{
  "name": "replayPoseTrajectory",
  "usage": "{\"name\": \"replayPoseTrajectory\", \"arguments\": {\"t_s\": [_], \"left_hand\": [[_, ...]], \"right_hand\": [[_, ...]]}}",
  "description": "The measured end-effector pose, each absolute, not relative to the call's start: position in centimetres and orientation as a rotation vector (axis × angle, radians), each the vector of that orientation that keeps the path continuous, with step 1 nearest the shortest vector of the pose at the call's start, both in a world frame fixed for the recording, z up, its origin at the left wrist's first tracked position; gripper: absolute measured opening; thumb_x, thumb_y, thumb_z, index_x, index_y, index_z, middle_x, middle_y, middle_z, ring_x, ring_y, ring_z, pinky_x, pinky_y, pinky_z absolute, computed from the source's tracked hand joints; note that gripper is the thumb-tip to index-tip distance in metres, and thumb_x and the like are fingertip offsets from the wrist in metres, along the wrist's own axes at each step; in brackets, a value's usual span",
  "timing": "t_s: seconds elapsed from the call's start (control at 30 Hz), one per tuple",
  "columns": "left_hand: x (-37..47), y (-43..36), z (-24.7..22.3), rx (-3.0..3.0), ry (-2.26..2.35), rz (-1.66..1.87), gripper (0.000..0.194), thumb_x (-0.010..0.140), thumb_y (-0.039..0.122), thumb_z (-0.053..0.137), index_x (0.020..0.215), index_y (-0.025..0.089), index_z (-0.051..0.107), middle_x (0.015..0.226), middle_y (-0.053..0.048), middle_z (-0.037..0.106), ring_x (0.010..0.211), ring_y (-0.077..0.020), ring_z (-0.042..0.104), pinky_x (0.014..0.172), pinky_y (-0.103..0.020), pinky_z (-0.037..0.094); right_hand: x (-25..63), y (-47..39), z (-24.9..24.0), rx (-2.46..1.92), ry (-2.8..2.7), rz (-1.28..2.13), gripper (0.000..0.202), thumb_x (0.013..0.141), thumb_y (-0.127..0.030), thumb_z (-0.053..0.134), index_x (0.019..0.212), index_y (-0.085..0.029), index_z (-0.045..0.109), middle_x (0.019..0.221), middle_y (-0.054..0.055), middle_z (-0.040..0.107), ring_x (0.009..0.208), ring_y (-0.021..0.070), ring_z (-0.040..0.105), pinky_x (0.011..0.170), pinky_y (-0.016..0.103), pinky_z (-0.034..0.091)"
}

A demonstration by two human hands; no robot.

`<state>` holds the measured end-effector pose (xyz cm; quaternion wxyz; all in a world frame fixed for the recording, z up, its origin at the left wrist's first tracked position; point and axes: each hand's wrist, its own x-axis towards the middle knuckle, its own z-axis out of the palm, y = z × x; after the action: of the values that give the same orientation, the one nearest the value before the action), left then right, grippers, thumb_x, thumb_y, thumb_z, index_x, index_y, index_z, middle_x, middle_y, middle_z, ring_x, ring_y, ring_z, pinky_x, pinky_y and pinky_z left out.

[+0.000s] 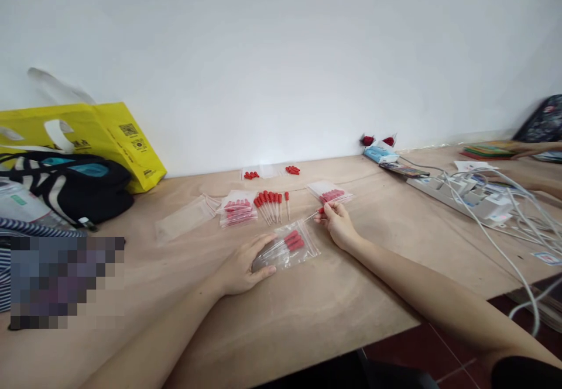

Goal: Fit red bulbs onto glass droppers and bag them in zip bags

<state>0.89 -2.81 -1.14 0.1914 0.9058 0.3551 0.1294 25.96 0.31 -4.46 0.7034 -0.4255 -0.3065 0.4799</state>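
Note:
A clear zip bag (309, 253) with red-bulbed droppers inside lies flat on the table. My left hand (243, 265) holds its left end, thumb on the near side and fingers on the far side. Between the fingertips of my right hand (337, 223) is a dropper (321, 209), gripped by its red bulb, its thin clear tube pointing left just beyond the bag's open-looking right end. Several loose droppers (271, 202) lie fanned out behind the bag. A stack of filled bags (239, 210) sits left of them, and another filled bag (331, 193) lies past my right hand.
Flat clear bags (187, 219) lie at left. Loose red bulbs (251, 175) rest near the wall. A yellow bag (136, 149) and black bag (108, 187) stand far left. At right are a power strip (465, 193), cables and another person's hand (538, 149).

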Motion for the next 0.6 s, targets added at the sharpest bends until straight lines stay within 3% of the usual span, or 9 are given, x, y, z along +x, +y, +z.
{"name": "replayPoseTrajectory", "arguments": {"t_s": [0.33,0.47,0.6], "left_hand": [[0.93,-2.95,-0.85,2.515,1.024,0.323,0.057,0.081,0.036,0.05,0.132,0.02,0.03,0.137,-0.008,0.037,0.124,-0.0242,0.036,0.102,-0.041,0.031],[0.97,-2.89,-0.85,2.532,0.992,0.361,0.057,0.081,0.036,0.05,0.132,0.021,0.029,0.137,-0.007,0.037,0.123,-0.0229,0.037,0.102,-0.039,0.032],[0.96,-2.87,-0.93,2.551,0.971,0.383,0.057,0.082,0.037,0.05,0.133,0.023,0.029,0.136,-0.006,0.039,0.122,-0.0225,0.038,0.101,-0.039,0.033]], "right_hand": [[26.57,-0.2,-4.12,-0.992,-0.731,1.285,0.027,0.066,-0.03,0.067,0.071,-0.021,0.042,0.058,-0.004,0.057,0.048,0.0086,0.055,0.05,0.022,0.047],[26.09,-0.48,-3.94,-0.98,-0.764,1.364,0.029,0.061,-0.031,0.071,0.07,-0.02,0.046,0.061,-0.002,0.059,0.055,0.0109,0.059,0.059,0.026,0.049],[25.77,-0.66,-4.31,-1.028,-1.022,1.4,0.032,0.054,-0.035,0.074,0.07,-0.017,0.053,0.061,-0.002,0.059,0.054,0.0094,0.054,0.056,0.025,0.045]]}}
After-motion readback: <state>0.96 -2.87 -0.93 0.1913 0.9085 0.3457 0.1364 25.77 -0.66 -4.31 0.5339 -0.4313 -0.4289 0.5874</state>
